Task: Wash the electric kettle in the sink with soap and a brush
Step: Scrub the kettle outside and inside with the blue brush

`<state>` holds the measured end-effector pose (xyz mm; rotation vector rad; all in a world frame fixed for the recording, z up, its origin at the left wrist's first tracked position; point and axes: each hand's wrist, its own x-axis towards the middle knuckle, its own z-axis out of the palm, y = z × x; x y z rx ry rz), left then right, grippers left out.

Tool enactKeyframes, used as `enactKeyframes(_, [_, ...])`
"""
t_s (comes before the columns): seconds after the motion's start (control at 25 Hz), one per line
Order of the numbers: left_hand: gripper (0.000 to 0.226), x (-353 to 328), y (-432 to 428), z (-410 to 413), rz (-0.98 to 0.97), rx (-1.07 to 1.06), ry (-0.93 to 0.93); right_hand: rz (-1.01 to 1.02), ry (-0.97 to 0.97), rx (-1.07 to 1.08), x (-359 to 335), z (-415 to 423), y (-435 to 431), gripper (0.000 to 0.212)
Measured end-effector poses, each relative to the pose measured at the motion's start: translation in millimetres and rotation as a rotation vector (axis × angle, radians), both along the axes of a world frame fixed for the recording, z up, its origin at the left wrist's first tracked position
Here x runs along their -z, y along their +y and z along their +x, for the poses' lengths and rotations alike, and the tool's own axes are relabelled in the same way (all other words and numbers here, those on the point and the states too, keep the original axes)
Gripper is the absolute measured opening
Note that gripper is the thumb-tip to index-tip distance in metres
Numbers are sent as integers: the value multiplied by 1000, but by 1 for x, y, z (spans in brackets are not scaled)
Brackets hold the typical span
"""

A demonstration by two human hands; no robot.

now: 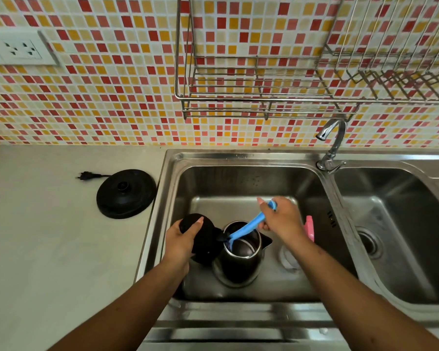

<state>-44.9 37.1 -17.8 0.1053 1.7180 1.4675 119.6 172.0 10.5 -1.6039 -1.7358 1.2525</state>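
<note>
A steel electric kettle point(240, 266) stands upright in the left sink basin point(238, 181) with its black lid point(200, 234) swung open to the left. My left hand point(181, 240) grips that lid and the handle side. My right hand point(280, 219) holds the handle of a blue brush point(249, 228), whose head reaches down inside the kettle's mouth. A pink soap bottle point(309, 228) lies in the basin just right of my right wrist, partly hidden.
The kettle's black power base point(126, 193) with its plug sits on the grey counter to the left. A chrome tap point(333, 145) stands between the two basins. A wire dish rack point(264, 97) hangs on the tiled wall above. A whitish item point(288, 259) lies under my right forearm.
</note>
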Motion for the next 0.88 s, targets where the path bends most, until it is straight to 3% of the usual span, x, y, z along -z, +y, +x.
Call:
enactKeyframes(0.28, [35,0,0,-3,-13,7,-53,-40,13,-59,34,3,-32,30])
enactKeyframes(0.52, [46,6,-4,-5,20,-67,-61,465,-140,-41,-43,34,-3,34])
enactKeyframes(0.76, [46,9,-11,-14,56,-135,-68,430,166,191,-49,64,14,27])
enactKeyframes(0.88, [49,14,-19,-16,74,-107,-60,421,65,117,-7,67,16,15])
